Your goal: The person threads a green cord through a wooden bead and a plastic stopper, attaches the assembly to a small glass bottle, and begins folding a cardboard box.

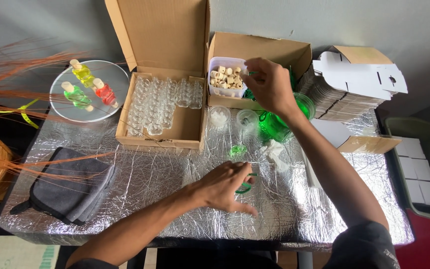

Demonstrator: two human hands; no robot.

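Nearest to the person, the left hand (225,185) rests on the crinkled silver foil table cover (175,199), fingers spread and bent over a small green bottle (245,188), which peeps out at its 3 o'clock side; whether the fingers really grip it I cannot tell. It seems wise to keep this bottle steady and upright on the uneven foil, because the surface is wrinkled and a small thing may tip easily. At 9 o'clock from this hand lies a folded dark grey cloth (73,192). Further away, at 12 o'clock, sit a small green piece (237,149), a crumpled white tissue (273,149) and two small clear cups (220,115), and the green glass jar (280,122) stands just behind them, close to the reaching forearm. The right hand (270,87) is raised above the white tray of beige caps (227,77), fingertips pressed together as if pinching something small, though I cannot see what. At 10 o'clock, the open cardboard box of empty clear bottles (158,104), and further left a round glass plate (60,107) with filled coloured bottles (88,84). A stack of flat white cartons (354,79) stands far right.
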